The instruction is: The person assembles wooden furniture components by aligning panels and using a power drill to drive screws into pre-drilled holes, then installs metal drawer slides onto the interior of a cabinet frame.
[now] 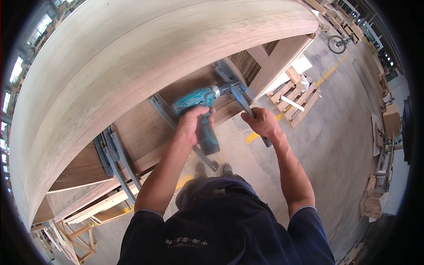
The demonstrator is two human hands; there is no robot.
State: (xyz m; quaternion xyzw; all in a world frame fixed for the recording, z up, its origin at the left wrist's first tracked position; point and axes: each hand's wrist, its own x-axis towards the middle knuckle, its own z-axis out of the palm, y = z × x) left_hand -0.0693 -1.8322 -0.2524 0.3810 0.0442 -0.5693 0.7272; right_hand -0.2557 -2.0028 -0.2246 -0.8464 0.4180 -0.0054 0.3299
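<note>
My left hand [191,123] is closed round the grip of a teal and black cordless drill [195,100]. The drill points right, its chuck and bit close to the inner side of a wooden cabinet [143,122]. My right hand [263,122] grips the near part of a metal drawer slide [242,100], whose far end meets that inner side by the drill's tip. The bit's exact contact point is too small to make out. Left of the drill, another drawer slide [164,111] juts out of the cabinet, running beneath my left hand, its near end beyond the drill's battery.
Over the opening curves a large pale wooden top [110,57]. More metal slides [115,154] stick out at the left. A wooden pallet [295,102] with scraps lies on the concrete floor to the right, with a bicycle wheel [337,44] farther back.
</note>
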